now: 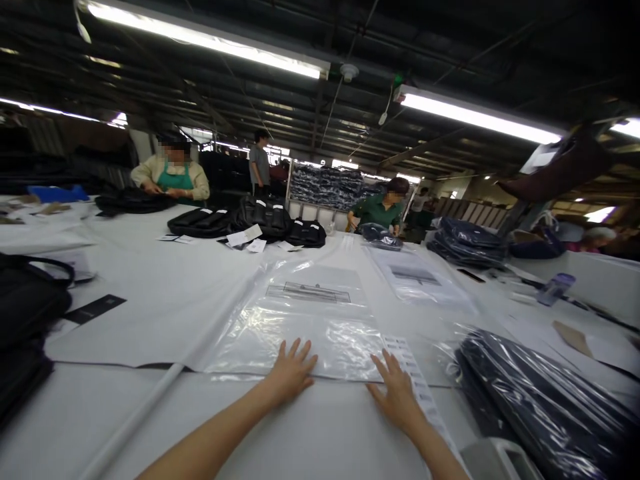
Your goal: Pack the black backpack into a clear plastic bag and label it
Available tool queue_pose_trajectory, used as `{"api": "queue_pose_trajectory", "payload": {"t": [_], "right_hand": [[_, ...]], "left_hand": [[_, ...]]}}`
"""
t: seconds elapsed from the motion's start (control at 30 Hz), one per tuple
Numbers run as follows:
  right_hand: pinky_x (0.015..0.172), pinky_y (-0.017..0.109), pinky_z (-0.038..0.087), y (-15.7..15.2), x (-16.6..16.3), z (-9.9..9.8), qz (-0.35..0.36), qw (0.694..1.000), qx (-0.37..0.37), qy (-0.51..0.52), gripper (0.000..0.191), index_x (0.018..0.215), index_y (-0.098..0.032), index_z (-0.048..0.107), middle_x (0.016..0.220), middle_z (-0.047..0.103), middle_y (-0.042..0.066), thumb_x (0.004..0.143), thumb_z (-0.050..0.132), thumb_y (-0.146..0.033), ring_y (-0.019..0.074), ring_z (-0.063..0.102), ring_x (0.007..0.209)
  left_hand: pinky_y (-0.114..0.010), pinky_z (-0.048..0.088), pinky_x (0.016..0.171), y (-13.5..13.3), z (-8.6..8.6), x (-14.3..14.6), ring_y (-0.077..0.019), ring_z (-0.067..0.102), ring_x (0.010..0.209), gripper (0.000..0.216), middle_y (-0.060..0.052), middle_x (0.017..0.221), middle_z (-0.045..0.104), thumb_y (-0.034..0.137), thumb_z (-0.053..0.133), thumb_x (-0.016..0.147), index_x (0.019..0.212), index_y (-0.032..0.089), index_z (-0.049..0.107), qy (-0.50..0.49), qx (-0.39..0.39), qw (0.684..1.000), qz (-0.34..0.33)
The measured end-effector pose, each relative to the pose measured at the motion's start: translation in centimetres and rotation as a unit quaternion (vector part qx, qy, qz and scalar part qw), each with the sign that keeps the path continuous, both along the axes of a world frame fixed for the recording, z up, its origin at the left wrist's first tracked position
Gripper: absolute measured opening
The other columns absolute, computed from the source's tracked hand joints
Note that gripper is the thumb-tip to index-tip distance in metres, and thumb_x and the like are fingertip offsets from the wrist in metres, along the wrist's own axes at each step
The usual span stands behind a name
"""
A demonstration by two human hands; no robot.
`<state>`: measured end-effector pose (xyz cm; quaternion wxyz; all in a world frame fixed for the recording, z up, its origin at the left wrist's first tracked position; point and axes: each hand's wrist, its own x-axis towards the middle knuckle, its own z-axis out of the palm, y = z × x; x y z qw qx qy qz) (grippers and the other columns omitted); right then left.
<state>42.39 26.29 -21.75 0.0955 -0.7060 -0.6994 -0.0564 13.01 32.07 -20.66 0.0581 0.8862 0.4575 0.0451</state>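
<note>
A clear plastic bag [305,323] with dark printing lies flat on the white table in front of me. My left hand [293,371] rests spread on the near edge of the bag, fingers apart. At the bag's near right corner, my right hand [397,390] is also spread, its fingertips by the edge of a sheet of labels [407,363]. Neither hand grips anything. The label sheet runs along the right side of the bag and passes partly under my right hand and forearm.
Plastic-wrapped dark bags [545,407] are stacked at the near right. Black bags [25,320] stand at the left edge, beside a black tag [97,309]. More black backpacks [263,217] lie across the table. Two co-workers handle bags at the far side. Another printed plastic bag [417,275] lies beyond.
</note>
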Motion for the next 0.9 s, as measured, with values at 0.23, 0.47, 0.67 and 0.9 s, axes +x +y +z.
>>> {"api": "queue_pose_trajectory", "payload": {"t": [0.23,0.47,0.67,0.9], "right_hand": [[0.105,0.051,0.025,3.0,-2.3,-0.7,0.016,0.991,-0.111,0.069,0.044,0.131,-0.027,0.046,0.145,0.035,0.009,0.092,0.027,-0.037,0.0264,0.025,0.135],[0.108,0.044,0.026,4.1,0.1,0.2,0.071,0.98,-0.136,0.128,0.049,0.123,-0.025,0.055,0.142,0.04,0.006,0.088,0.033,-0.051,0.0238,0.032,0.132],[0.106,0.046,0.03,5.9,0.9,-1.7,0.035,0.997,-0.052,0.052,0.073,0.137,-0.016,0.037,0.148,0.025,0.016,0.073,0.059,-0.044,0.0322,0.025,0.134],[0.104,0.047,0.034,7.8,0.5,-3.8,0.05,0.995,-0.072,0.043,0.057,0.131,-0.02,0.046,0.145,0.033,0.012,0.081,0.045,-0.048,0.0314,0.03,0.132]], "left_hand": [[-0.07,0.013,0.098,0.7,-0.4,-1.3,-0.043,0.014,0.134,0.045,-0.009,0.15,0.021,0.041,0.033,0.093,0.138,0.037,0.031,0.001,-0.027,0.999,0.043],[-0.068,0.013,0.101,0.7,0.4,-2.1,-0.0408,0.013,0.135,0.056,-0.01,0.151,0.016,0.061,0.026,0.088,0.139,0.037,0.028,-0.027,-0.068,0.997,0.03],[-0.07,0.002,0.1,2.1,1.0,-4.3,-0.0428,-0.002,0.135,0.082,-0.011,0.152,0.006,0.063,0.057,0.071,0.141,0.038,0.021,-0.021,-0.064,0.997,0.046],[-0.07,-0.001,0.099,3.5,-1.2,-5.5,-0.0415,-0.003,0.135,0.068,-0.01,0.152,0.004,0.065,0.04,0.081,0.14,0.038,0.021,-0.038,-0.111,0.993,0.034]]}}
